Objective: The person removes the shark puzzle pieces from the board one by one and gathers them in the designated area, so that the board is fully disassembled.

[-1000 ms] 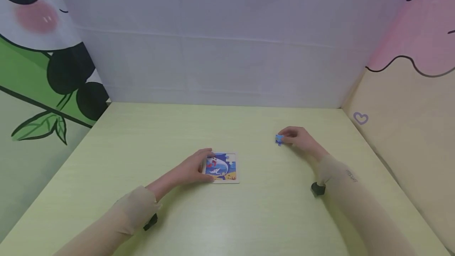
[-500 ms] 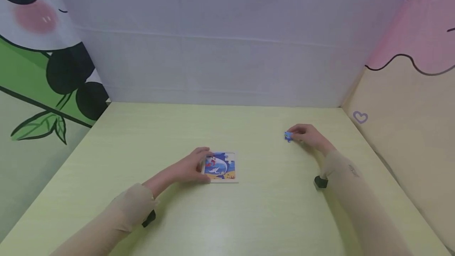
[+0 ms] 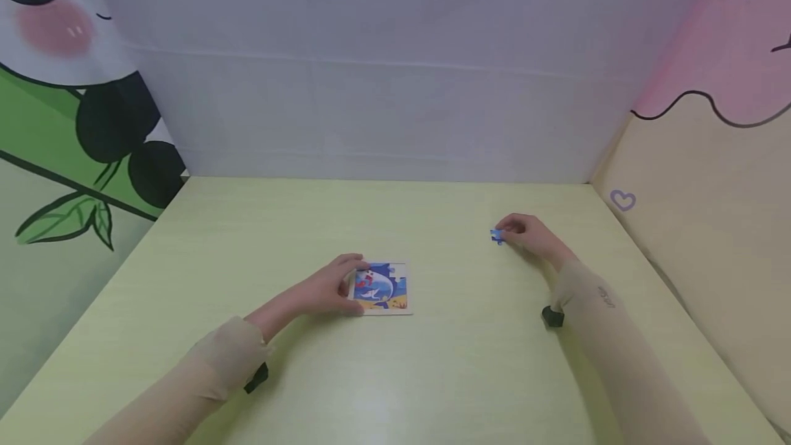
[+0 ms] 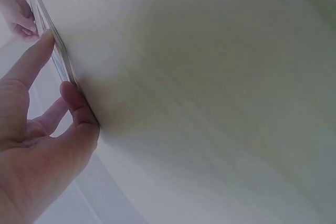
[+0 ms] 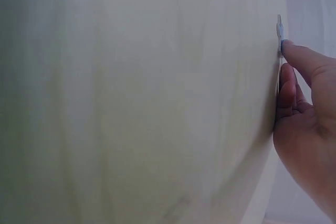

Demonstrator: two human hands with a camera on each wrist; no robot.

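Note:
A small square jigsaw puzzle point(image 3: 382, 288) with a blue whale picture and a pale frame lies flat on the table. Near its upper right corner is a pale, piece-shaped gap. My left hand point(image 3: 324, 287) holds the puzzle by its left side, thumb at the near edge and fingers at the far edge. In the left wrist view the puzzle's edge point(image 4: 64, 59) shows as a thin strip beside the fingers. Farther back on the right, my right hand point(image 3: 534, 235) pinches a blue puzzle piece point(image 3: 496, 236). The right wrist view shows that puzzle piece point(image 5: 280, 29) edge-on at the thumb tip.
The pale wooden table point(image 3: 432, 376) meets a plain whitish cloth wall point(image 3: 395, 108) at the back. Cartoon-printed panels flank it: a left panel point(image 3: 55, 294) and a right panel point(image 3: 711, 225). Each wrist carries a small black device.
My right hand has gone slightly right and farther back with the puzzle piece, then a little back to the left. The left hand keeps its hold on the puzzle.

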